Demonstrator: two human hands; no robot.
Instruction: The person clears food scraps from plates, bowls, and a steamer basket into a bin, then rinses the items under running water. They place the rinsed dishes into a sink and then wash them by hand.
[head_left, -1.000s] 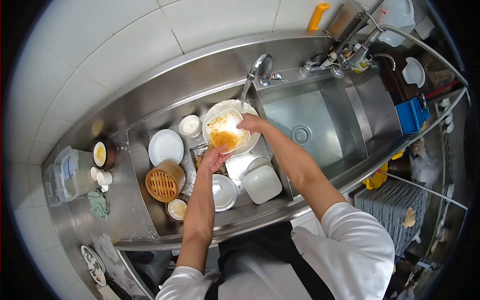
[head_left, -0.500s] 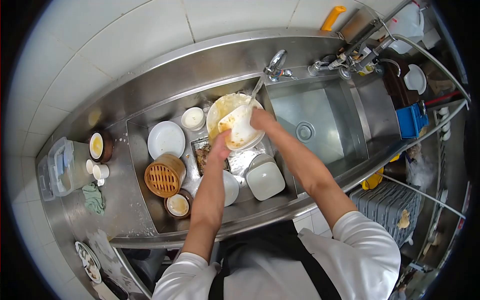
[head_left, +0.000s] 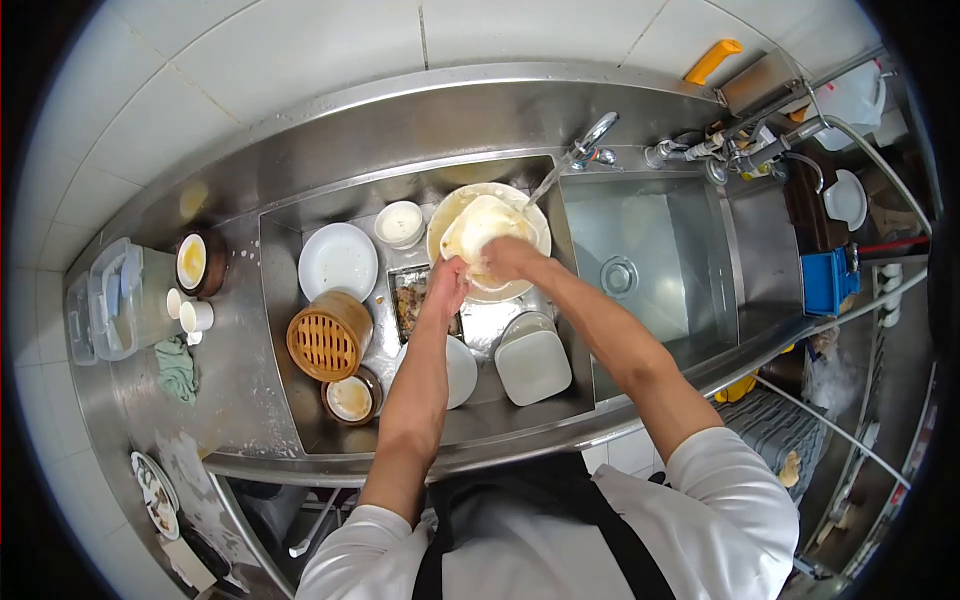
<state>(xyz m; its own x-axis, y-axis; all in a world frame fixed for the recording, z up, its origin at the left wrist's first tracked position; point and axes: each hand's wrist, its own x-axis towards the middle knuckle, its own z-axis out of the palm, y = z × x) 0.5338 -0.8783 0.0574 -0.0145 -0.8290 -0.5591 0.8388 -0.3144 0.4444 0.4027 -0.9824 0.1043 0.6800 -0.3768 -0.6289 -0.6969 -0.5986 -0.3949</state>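
Note:
My left hand [head_left: 448, 285] grips the lower left edge of a white dish [head_left: 484, 218] smeared with yellow residue. My right hand [head_left: 510, 259] is pressed on the dish's face, its fingers bent; whether anything is under them is hidden. Beneath the dish is a large round bowl [head_left: 538, 222] with yellowish liquid. Water runs from the faucet [head_left: 592, 135] into the bowl's right side. Left of my left hand a metal strainer [head_left: 396, 292] holds food scraps. Nearer my body are a round white plate [head_left: 462, 372] and stacked square dishes [head_left: 533, 367].
A white plate [head_left: 338, 262], small bowls [head_left: 399, 223], a bamboo steamer [head_left: 325, 338] and a brown pot [head_left: 350, 397] sit in the left basin. The right basin [head_left: 640, 250] holds water. Cups [head_left: 196, 316], a green cloth [head_left: 176, 370] and a plastic tub [head_left: 135, 300] stand on the left counter.
My right hand has moved from the dish's upper right edge down onto its face. The dish has turned and shifted within the bowl. The whole view has shifted slightly.

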